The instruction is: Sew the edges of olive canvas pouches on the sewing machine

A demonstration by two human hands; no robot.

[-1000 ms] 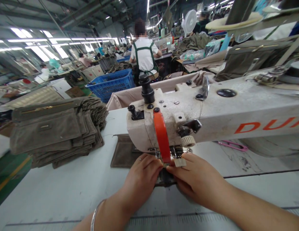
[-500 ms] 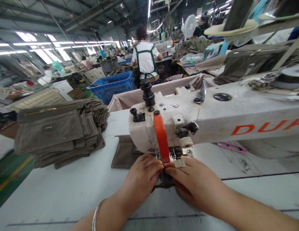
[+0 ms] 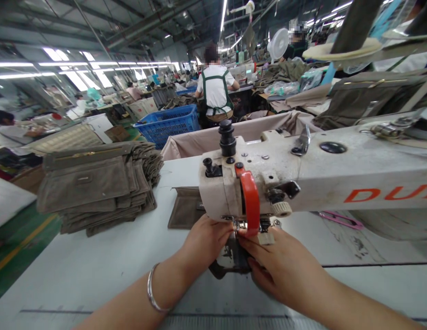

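- The white work table [image 3: 106, 270] spreads under everything close at hand, with ruler-like markings along its near edge.
- Beyond it a co-worker [image 3: 215, 89] in a white top with dark green apron straps sits facing away.
- The white sewing machine [image 3: 323, 165], lettered in orange on its arm, reaches in from the right, its head above both hands.
- Pale pinkish cloth [image 3: 189, 144] runs along the far side of the table, behind the machine.
- A blue basket [image 3: 168, 123] stands past that cloth, left of the co-worker.
- A stack of brown pouches [image 3: 99, 183] rests on the table's left part, a gold-coloured zip showing on top.
- The brown fabric piece [image 3: 182, 211] lies flat on the table just left of the machine head, partly hidden by the head and the left hand.
- The right hand [image 3: 282, 256] has its fingers bent inward at the presser foot; their grip cannot be told.
- The left hand [image 3: 202, 240] meets it there, fingers bunched; whether they pinch or only press is hidden.
- A red guard [image 3: 250, 201] curves down in front of the needle area.
- Pink-handled snips [image 3: 358, 225] lie right of the hands.
- A silver bangle [image 3: 149, 288] circles the left wrist.
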